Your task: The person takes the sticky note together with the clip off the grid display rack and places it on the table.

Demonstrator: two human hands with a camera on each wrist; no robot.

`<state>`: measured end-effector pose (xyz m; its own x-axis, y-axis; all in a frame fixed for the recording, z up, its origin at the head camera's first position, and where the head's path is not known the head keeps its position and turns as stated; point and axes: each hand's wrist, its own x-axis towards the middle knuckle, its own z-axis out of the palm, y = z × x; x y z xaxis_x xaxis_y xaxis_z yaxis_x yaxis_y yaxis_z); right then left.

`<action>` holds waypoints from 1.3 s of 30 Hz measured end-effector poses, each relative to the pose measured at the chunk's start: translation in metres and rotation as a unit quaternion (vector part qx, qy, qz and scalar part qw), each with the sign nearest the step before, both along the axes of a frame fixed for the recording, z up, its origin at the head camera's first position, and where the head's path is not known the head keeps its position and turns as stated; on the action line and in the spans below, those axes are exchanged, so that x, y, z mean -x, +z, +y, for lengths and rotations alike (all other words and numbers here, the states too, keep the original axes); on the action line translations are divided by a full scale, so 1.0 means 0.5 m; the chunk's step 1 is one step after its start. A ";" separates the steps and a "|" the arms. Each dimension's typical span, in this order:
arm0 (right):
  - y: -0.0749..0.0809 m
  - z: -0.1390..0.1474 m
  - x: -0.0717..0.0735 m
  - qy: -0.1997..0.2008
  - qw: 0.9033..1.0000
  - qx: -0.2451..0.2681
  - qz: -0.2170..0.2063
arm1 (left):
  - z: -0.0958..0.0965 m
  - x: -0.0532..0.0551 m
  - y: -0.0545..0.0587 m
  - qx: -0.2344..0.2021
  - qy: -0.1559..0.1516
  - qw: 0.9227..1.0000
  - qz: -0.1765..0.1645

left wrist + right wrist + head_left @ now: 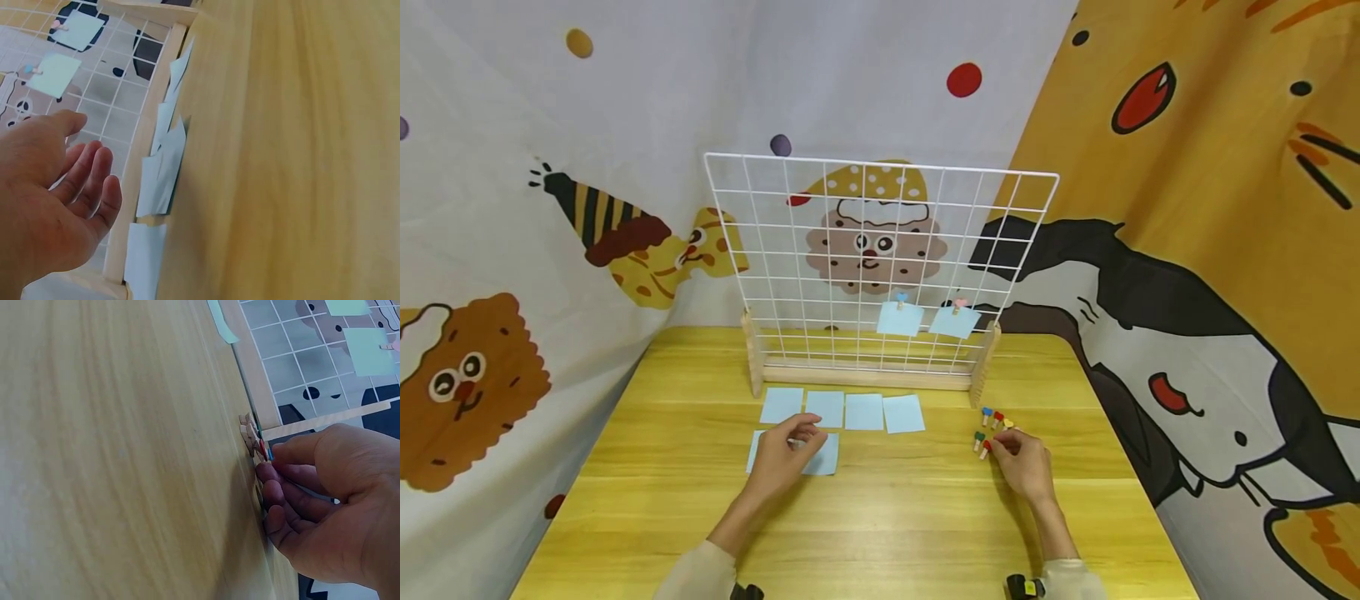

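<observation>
My left hand (785, 454) hovers above the blue paper squares near the front row, its fingers loosely bent and holding nothing. In the left wrist view the palm of that hand (62, 181) is seen beside the grid. At the right, my right hand (1026, 467) reaches to a small group of wooden clips, fingertips at a red-topped clip (985, 449) and a yellow-topped clip (1007, 424). Its thumb and forefinger look slightly apart in the right wrist view, by the clips (249, 434). Two blue squares (900, 318) hang on the white wire grid (880, 267), held by heart clips.
Wooden feet (752, 354) and a bar hold the grid upright on the wooden table (895, 533). A row of blue squares (864, 412) lies before the bar, with more squares (822, 456) partly under the left hand. A printed curtain (662, 83) hangs behind.
</observation>
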<state>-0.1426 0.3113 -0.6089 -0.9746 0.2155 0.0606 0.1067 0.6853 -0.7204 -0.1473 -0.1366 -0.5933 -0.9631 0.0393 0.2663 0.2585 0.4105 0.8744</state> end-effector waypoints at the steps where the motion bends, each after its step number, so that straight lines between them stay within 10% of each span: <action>1: 0.000 0.000 0.000 0.000 1.000 0.000 -0.001 | 0.001 0.003 0.003 0.001 -0.002 1.000 0.000; 16: 0.021 -0.004 -0.007 0.012 0.994 0.037 0.098 | 0.025 0.051 0.031 -0.008 -0.033 0.999 0.015; 39: 0.124 -0.074 0.087 0.112 0.946 0.008 0.303 | 0.088 0.140 0.095 -0.037 -0.070 0.996 0.044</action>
